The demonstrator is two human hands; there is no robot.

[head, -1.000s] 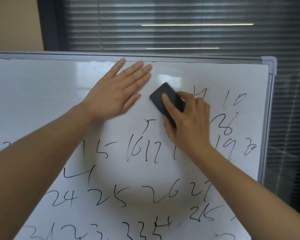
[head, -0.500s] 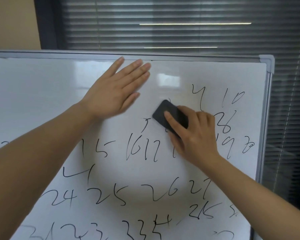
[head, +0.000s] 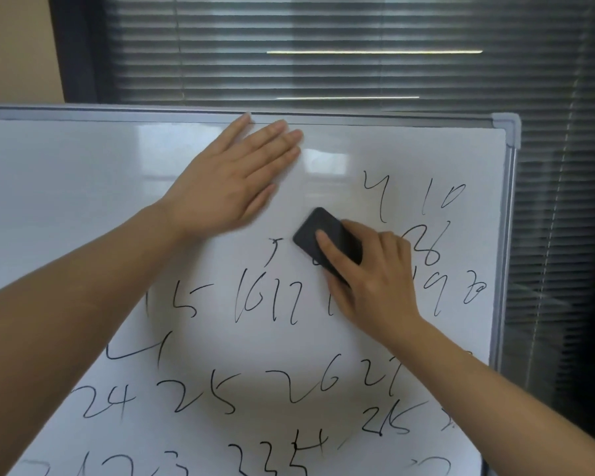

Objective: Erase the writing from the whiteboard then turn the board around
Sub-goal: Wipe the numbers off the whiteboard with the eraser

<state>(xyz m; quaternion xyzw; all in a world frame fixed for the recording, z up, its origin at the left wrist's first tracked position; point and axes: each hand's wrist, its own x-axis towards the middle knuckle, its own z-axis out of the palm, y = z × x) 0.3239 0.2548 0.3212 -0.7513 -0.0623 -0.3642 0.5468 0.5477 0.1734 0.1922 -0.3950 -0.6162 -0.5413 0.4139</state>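
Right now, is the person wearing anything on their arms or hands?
No. Both forearms are bare with no sleeves in view, and neither the left hand nor the right hand shows gloves, rings or a watch.

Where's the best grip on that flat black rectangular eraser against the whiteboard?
Across the long edges of the flat black rectangular eraser, approached from its lower right, as the right hand does: thumb on one edge, fingers on the other, index finger along the back. It lies flat on the white whiteboard, so only edges and back are free.
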